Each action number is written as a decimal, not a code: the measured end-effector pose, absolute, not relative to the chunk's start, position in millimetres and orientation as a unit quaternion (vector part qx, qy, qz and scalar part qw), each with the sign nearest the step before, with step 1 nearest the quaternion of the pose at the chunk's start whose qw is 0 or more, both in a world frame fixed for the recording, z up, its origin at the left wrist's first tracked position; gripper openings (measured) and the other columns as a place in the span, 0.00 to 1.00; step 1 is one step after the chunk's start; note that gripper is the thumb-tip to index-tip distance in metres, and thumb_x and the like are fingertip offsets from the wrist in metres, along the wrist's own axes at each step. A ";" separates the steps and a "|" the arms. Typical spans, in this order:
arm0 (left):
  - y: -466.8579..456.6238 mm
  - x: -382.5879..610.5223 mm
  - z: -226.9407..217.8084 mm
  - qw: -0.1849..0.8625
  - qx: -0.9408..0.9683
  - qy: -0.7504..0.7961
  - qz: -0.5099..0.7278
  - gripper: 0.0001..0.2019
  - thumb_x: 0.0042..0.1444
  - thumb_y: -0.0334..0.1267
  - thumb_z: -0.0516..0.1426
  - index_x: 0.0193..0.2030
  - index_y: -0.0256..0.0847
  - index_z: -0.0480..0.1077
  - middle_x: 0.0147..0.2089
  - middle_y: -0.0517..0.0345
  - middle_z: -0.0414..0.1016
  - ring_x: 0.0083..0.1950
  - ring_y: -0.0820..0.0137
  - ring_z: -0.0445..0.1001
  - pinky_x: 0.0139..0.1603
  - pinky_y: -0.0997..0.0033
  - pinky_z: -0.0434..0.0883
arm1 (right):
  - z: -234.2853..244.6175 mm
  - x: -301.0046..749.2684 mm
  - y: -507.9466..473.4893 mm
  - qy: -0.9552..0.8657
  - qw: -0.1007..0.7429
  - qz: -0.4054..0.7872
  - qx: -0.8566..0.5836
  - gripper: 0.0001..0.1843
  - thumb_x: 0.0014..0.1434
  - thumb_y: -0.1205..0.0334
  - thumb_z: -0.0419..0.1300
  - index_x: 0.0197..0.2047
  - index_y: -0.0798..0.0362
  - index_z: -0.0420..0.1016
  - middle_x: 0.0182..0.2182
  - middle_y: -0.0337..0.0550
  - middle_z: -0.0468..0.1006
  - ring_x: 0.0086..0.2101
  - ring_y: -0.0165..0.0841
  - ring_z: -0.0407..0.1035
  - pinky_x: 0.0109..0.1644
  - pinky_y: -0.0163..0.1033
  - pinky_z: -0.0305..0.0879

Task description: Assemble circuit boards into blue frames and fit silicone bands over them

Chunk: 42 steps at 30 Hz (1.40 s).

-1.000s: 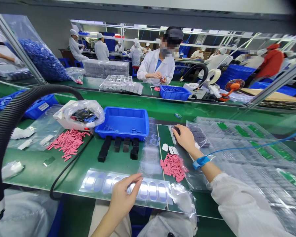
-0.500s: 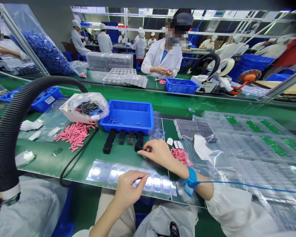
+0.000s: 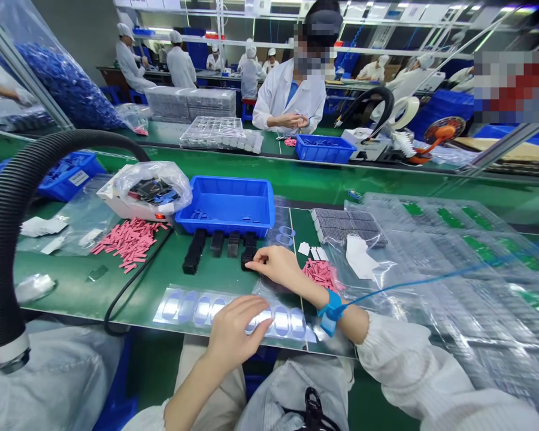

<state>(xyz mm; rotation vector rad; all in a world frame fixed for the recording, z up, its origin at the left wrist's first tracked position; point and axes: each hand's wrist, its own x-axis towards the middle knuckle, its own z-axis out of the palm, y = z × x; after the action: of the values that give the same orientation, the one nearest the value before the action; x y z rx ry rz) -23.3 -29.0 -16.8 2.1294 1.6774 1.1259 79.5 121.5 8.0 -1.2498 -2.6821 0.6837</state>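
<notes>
My left hand [image 3: 236, 331] lies with its fingers stretched out on a clear strip of oval film pieces [image 3: 193, 308] at the near table edge. My right hand [image 3: 276, 264], with a blue wrist strap [image 3: 330, 308] and its cord, pinches a small black block [image 3: 248, 258], the nearest piece of the rightmost of several rows of black blocks [image 3: 193, 254]. These rows stand in front of a blue bin [image 3: 227, 209]. A small heap of pink strips [image 3: 320, 274] lies just right of my right hand.
A black ribbed hose [image 3: 13, 209] arches at the left. A bagged white box [image 3: 148, 194], a larger heap of pink strips [image 3: 128, 240], a grey parts tray [image 3: 345, 224] and clear bagged trays [image 3: 453, 263] lie around. A person in white [image 3: 291, 99] works across the belt.
My right hand came from the grey parts tray at the right to the black blocks and closed on the nearest one. My left hand stayed on the film strip.
</notes>
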 end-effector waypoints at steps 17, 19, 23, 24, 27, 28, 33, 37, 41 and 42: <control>-32.9 -54.6 -18.8 0.159 0.689 0.589 0.390 0.09 0.55 0.35 0.58 0.41 0.46 0.78 0.43 0.54 0.82 0.47 0.60 0.79 0.49 0.56 0.76 | 5.9 85.7 128.2 -0.879 0.089 0.272 -0.382 0.15 0.61 0.52 0.56 0.37 0.56 0.72 0.33 0.39 0.76 0.33 0.29 0.71 0.40 0.41 0.69; -34.2 -51.7 -16.0 0.181 0.666 0.597 0.410 0.09 0.54 0.36 0.58 0.41 0.46 0.78 0.43 0.54 0.82 0.47 0.59 0.78 0.50 0.54 0.75 | 10.0 88.9 128.1 -0.873 0.117 0.288 -0.376 0.13 0.60 0.54 0.58 0.33 0.56 0.72 0.30 0.38 0.75 0.31 0.29 0.71 0.40 0.41 0.68; -43.1 -44.4 0.4 0.246 0.599 0.614 0.450 0.11 0.58 0.40 0.55 0.42 0.42 0.77 0.44 0.49 0.82 0.47 0.59 0.78 0.49 0.56 0.76 | 34.1 113.3 112.2 -0.849 0.199 0.334 -0.359 0.09 0.58 0.59 0.58 0.29 0.54 0.72 0.28 0.40 0.77 0.32 0.32 0.72 0.40 0.39 0.67; -46.0 -41.7 6.3 0.279 0.581 0.613 0.457 0.14 0.60 0.42 0.52 0.43 0.40 0.77 0.43 0.48 0.82 0.45 0.60 0.79 0.45 0.59 0.78 | 42.6 122.7 103.7 -0.842 0.215 0.352 -0.348 0.08 0.58 0.60 0.57 0.30 0.53 0.72 0.31 0.41 0.78 0.34 0.32 0.72 0.40 0.38 0.67; -52.2 -28.3 24.4 0.506 0.475 0.539 0.477 0.24 0.59 0.54 0.49 0.46 0.38 0.76 0.41 0.44 0.82 0.42 0.58 0.81 0.38 0.63 0.79 | 67.7 151.4 71.6 -0.832 0.225 0.423 -0.280 0.06 0.59 0.61 0.56 0.32 0.51 0.72 0.37 0.41 0.79 0.39 0.32 0.73 0.45 0.39 0.69; -53.1 -22.1 29.6 0.595 0.429 0.492 0.470 0.26 0.55 0.58 0.51 0.46 0.38 0.76 0.40 0.44 0.82 0.42 0.57 0.80 0.39 0.61 0.79 | 74.4 159.3 60.5 -0.826 0.214 0.462 -0.244 0.06 0.60 0.62 0.56 0.33 0.49 0.72 0.39 0.42 0.78 0.41 0.33 0.72 0.47 0.41 0.69; -53.4 7.3 41.8 0.773 0.325 0.355 0.413 0.23 0.41 0.56 0.64 0.39 0.41 0.80 0.35 0.50 0.83 0.37 0.59 0.80 0.43 0.58 0.76 | 84.9 180.5 18.3 -0.824 0.157 0.502 -0.211 0.07 0.61 0.65 0.55 0.35 0.44 0.71 0.45 0.40 0.75 0.44 0.32 0.71 0.48 0.39 0.70; -56.5 16.8 43.9 0.759 0.292 0.359 0.458 0.19 0.40 0.54 0.65 0.38 0.46 0.80 0.31 0.56 0.83 0.31 0.66 0.80 0.38 0.65 0.77 | 74.3 185.3 -1.2 -0.815 0.338 0.365 -0.298 0.10 0.58 0.67 0.57 0.40 0.41 0.68 0.41 0.44 0.75 0.41 0.38 0.72 0.40 0.43 0.72; -62.7 22.2 47.5 0.740 0.273 0.359 0.499 0.16 0.42 0.50 0.66 0.39 0.51 0.80 0.34 0.58 0.83 0.36 0.65 0.80 0.41 0.67 0.76 | 68.1 189.2 -11.0 -0.816 0.422 0.238 -0.315 0.13 0.55 0.73 0.57 0.37 0.42 0.70 0.28 0.42 0.74 0.31 0.38 0.69 0.32 0.46 0.67; -64.2 23.6 48.2 0.737 0.274 0.359 0.503 0.16 0.42 0.49 0.66 0.40 0.52 0.79 0.35 0.58 0.83 0.38 0.65 0.80 0.42 0.67 0.76 | 68.0 190.2 -11.7 -0.818 0.421 0.232 -0.316 0.13 0.54 0.73 0.58 0.37 0.42 0.70 0.27 0.42 0.73 0.29 0.38 0.68 0.31 0.46 0.66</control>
<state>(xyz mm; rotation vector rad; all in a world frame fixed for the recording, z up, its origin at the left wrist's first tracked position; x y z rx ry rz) 23.6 -64.2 48.2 0.6012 0.7879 1.1037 190.2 -11.7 68.0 -0.7907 -2.0489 0.5824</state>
